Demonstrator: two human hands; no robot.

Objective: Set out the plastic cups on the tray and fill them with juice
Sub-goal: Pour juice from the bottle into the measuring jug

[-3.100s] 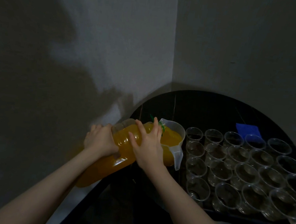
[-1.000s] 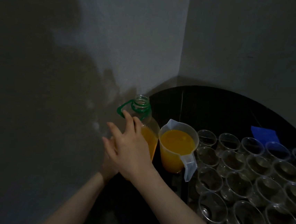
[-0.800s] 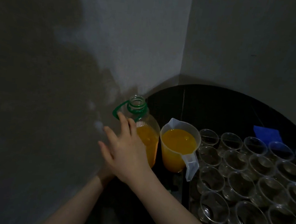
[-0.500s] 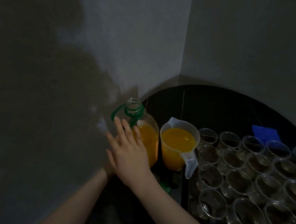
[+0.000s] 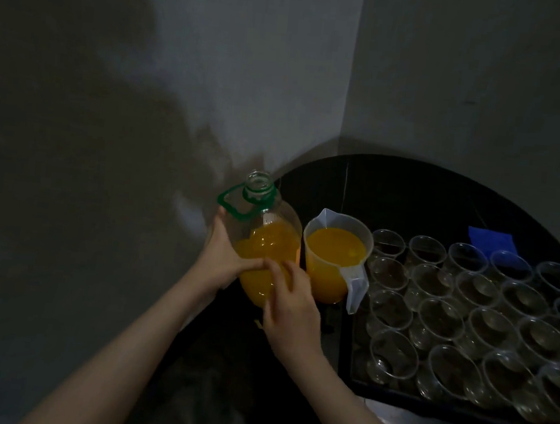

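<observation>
A dim corner of pale walls fills the upper frame, with a dark round table (image 5: 410, 190) at lower right. At centre, an uncapped juice bottle (image 5: 265, 244) with a green handle stands upright, about half full of orange juice. The left hand (image 5: 221, 257) grasps its left side, thumb across the front. The right hand (image 5: 291, 310) rests loosely curled fingers on the bottle's lower front. Just right of the bottle sits a clear jug (image 5: 333, 261) full of juice. At right, empty plastic cups (image 5: 467, 315) stand in rows on a black tray (image 5: 458, 408). A blue cloth (image 5: 490, 238) lies beyond them.
</observation>
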